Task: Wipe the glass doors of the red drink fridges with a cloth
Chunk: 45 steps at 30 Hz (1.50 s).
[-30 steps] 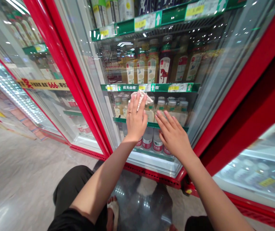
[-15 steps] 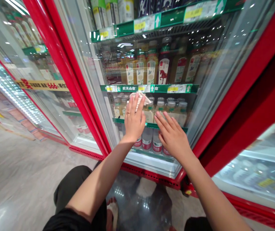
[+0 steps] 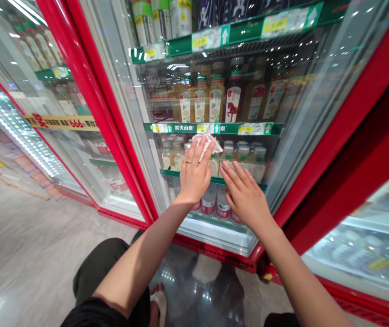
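Note:
A pale cloth (image 3: 215, 143) lies against the glass door (image 3: 296, 97) of a drinks fridge, partly covered by the fingers of my left hand (image 3: 196, 175). That hand is flat over the cloth, its fingers stretched out, a ring on one of them. Just to the right, my right hand (image 3: 245, 190) rests palm toward the same glass, fingers extended and nothing visible in it. Behind the door, bottles (image 3: 216, 100) stand on shelves with green price strips (image 3: 182, 128).
Red frames (image 3: 88, 86) border the door on both sides. Another fridge with bottles (image 3: 371, 250) is at the right, and further fridges line the left. My bent knee (image 3: 101, 265) is below, above the shiny grey floor (image 3: 37, 254).
My left hand and the cloth have shifted slightly to the right over the glass, closer to my right hand. My right hand has hardly moved.

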### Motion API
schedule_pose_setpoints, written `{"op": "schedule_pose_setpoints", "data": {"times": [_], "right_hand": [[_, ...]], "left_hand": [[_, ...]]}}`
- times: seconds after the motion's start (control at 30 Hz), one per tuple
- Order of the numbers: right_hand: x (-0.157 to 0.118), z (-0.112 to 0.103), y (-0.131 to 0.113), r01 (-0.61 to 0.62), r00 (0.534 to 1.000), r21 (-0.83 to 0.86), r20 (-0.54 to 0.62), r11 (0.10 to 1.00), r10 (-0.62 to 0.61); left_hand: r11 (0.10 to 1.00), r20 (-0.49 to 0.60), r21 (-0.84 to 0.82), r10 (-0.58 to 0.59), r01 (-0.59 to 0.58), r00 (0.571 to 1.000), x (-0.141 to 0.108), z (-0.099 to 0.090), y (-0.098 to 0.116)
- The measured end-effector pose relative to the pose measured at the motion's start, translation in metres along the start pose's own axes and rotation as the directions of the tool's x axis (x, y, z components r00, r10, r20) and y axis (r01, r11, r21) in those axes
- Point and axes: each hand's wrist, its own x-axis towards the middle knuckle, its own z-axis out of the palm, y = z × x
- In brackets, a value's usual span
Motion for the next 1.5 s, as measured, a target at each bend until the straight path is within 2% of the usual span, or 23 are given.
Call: {"op": "schedule_pose_setpoints", "data": {"times": [0.07, 0.17, 0.3, 0.4, 0.6, 0.7, 0.83, 0.93, 1.07, 1.2, 1.33, 1.4, 1.5], "right_hand": [[0.0, 0.0, 0.0, 0.005, 1.0, 0.001, -0.003, 1.0, -0.005], [-0.001, 0.0, 0.0, 0.005, 1.0, -0.001, 0.001, 1.0, -0.005], [-0.001, 0.001, 0.001, 0.001, 1.0, -0.003, -0.008, 1.0, -0.002], [-0.001, 0.001, 0.001, 0.005, 1.0, -0.007, -0.005, 1.0, -0.005], [-0.001, 0.0, 0.0, 0.011, 1.0, -0.02, -0.017, 1.0, -0.011], [-0.001, 0.0, 0.0, 0.013, 1.0, -0.03, -0.027, 0.999, -0.014], [0.0, 0.0, 0.0, 0.018, 0.999, -0.046, -0.028, 0.999, -0.019], [0.0, 0.0, 0.0, 0.022, 0.999, -0.054, -0.032, 0.998, -0.024], [0.001, -0.002, -0.001, 0.03, 0.998, -0.049, -0.049, 0.998, -0.032], [0.001, -0.005, -0.001, 0.038, 0.996, -0.036, -0.079, 0.999, -0.041], [0.002, -0.009, 0.001, 0.007, 0.992, -0.032, -0.126, 0.999, -0.011], [0.002, -0.011, 0.003, -0.024, 0.989, -0.037, -0.148, 0.999, 0.019], [0.001, -0.012, 0.005, -0.055, 0.985, -0.042, -0.165, 0.998, 0.047]], "left_hand": [[0.999, 0.031, 0.031, 0.034, -0.035, 0.999, -0.014, 0.001, -0.005], [0.997, 0.008, 0.063, 0.04, -0.04, 0.999, -0.022, 0.001, -0.011], [0.998, -0.05, 0.058, -0.036, 0.039, 0.998, -0.006, -0.002, -0.004], [0.997, -0.056, 0.063, -0.039, 0.043, 0.998, 0.003, -0.002, 0.004], [0.991, 0.056, 0.108, 0.075, -0.081, 0.996, -0.016, -0.001, -0.007], [0.993, 0.004, 0.114, 0.035, -0.035, 0.999, -0.013, -0.003, -0.01], [0.997, -0.049, 0.068, -0.038, 0.041, 0.998, 0.003, -0.004, 0.0], [0.998, 0.006, 0.067, 0.004, -0.005, 1.0, 0.0, -0.003, 0.004], [0.989, 0.093, 0.106, 0.092, -0.102, 0.991, -0.022, -0.001, -0.007], [0.992, 0.048, 0.118, 0.041, -0.046, 0.998, -0.025, -0.002, -0.012], [0.996, -0.012, 0.088, -0.024, 0.025, 1.0, -0.007, 0.0, 0.001], [0.997, -0.002, 0.078, 0.0, 0.0, 1.0, -0.003, 0.002, 0.007], [0.995, 0.026, 0.081, 0.064, -0.066, 0.998, -0.012, 0.004, 0.006]]}}
